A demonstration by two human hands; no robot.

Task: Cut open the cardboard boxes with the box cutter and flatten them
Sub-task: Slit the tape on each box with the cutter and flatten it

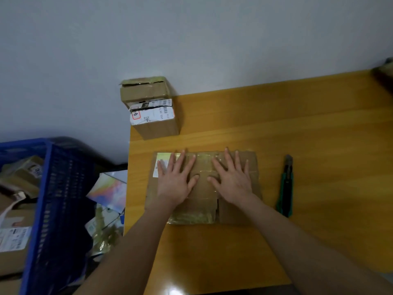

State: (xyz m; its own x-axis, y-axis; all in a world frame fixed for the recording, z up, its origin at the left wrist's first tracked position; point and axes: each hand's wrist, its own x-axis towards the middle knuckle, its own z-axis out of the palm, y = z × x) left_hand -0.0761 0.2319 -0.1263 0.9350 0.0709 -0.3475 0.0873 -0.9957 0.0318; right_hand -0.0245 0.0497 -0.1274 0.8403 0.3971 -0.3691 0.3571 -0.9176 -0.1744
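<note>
Just a plain grey-white wall (191, 39) with a shiny yellowish wooden table (319, 124) pushed right up against it, and a blue plastic crate (59, 188) off to the table's left, lighting's pretty dim.

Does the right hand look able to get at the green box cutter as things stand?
Probably yes. The box cutter lies uncovered just right of the right hand, which holds nothing, with only bare table between them.

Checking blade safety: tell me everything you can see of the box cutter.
The box cutter lies flat on the wooden table, right of the flattened box and apart from it. Its slim body looks like green plastic with a black middle strip; the dark tip points away from the person. Only the table touches it. Blade state unclear.
</note>
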